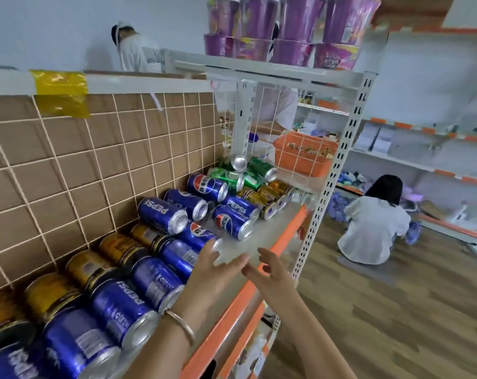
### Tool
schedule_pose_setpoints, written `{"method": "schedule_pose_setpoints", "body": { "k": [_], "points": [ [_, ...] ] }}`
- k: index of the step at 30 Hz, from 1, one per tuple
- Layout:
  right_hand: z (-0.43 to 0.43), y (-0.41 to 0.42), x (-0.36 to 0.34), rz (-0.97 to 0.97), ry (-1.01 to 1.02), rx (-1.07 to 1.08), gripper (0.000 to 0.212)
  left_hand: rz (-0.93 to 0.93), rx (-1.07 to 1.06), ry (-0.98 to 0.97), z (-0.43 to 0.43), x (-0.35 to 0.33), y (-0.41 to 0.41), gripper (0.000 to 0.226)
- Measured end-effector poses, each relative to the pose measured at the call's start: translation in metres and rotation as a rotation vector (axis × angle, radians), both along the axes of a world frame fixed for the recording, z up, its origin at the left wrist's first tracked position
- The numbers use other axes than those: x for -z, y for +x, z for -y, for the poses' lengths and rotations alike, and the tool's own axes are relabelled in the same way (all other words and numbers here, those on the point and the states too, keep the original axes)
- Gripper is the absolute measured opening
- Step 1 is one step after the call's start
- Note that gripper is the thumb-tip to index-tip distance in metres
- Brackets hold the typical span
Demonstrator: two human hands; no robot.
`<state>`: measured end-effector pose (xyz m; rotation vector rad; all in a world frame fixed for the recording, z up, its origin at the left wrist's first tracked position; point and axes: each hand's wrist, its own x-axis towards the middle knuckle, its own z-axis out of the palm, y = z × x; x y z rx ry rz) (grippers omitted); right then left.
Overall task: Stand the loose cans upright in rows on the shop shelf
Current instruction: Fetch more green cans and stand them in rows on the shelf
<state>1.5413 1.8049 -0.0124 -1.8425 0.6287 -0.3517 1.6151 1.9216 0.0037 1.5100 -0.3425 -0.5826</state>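
Note:
Blue Pepsi cans (117, 307) and gold cans (86, 266) sit in two rows along the shelf's near left, against the back panel. Further along, loose blue cans (231, 221), green cans (229, 179) and gold cans (270, 195) lie on their sides in a heap. One blue can (160, 214) lies on top of others. My left hand (210, 272), with a bracelet at the wrist, reaches over the row with straight fingers, its tips close to a blue can. My right hand (270, 274) hovers beside it over the shelf's orange front edge (286, 236), fingers relaxed. Neither hand holds anything.
Bare grey shelf surface (259, 233) lies ahead of my hands. A wire grid back panel (95, 160) bounds the left. A white post (330, 181) and an orange basket (303, 154) close the far end. Purple cups (286, 28) stand overhead. One person (374, 222) crouches in the aisle.

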Motion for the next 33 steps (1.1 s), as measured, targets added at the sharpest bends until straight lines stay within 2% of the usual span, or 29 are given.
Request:
{"method": "schedule_pose_setpoints", "body": {
  "k": [4, 6, 8, 12, 14, 18, 21, 28, 33],
  "points": [
    [0.032, 0.049, 0.003, -0.006, -0.058, -0.032, 0.058, -0.058, 0.002, 0.009, 0.023, 0.005, 0.034, 0.092],
    [0.05, 0.076, 0.003, -0.008, -0.08, -0.067, 0.052, -0.056, -0.046, 0.046, 0.037, 0.004, 0.05, 0.067],
    [0.074, 0.107, 0.004, -0.035, -0.15, -0.087, 0.063, -0.06, -0.091, 0.026, 0.054, 0.004, 0.066, 0.037],
    [0.118, 0.171, -0.002, -0.07, -0.291, -0.106, 0.07, -0.15, -0.193, -0.059, 0.091, -0.002, 0.1, 0.022],
    [0.139, 0.202, -0.008, -0.067, -0.338, -0.123, 0.077, -0.188, -0.25, -0.044, 0.107, -0.005, 0.118, 0.012],
    [0.171, 0.254, -0.015, -0.069, -0.349, -0.166, 0.08, -0.225, -0.318, -0.005, 0.131, -0.007, 0.146, 0.021],
    [0.185, 0.28, -0.006, -0.115, -0.359, -0.2, 0.079, -0.264, -0.353, -0.013, 0.142, -0.004, 0.156, 0.019],
    [0.202, 0.299, 0.003, -0.164, -0.448, -0.187, 0.071, -0.33, -0.4, -0.027, 0.162, -0.003, 0.169, 0.017],
    [0.221, 0.289, -0.007, -0.143, -0.1, -0.205, 0.051, -0.337, -0.423, -0.054, 0.174, 0.0, 0.173, 0.021]
  ]
}}
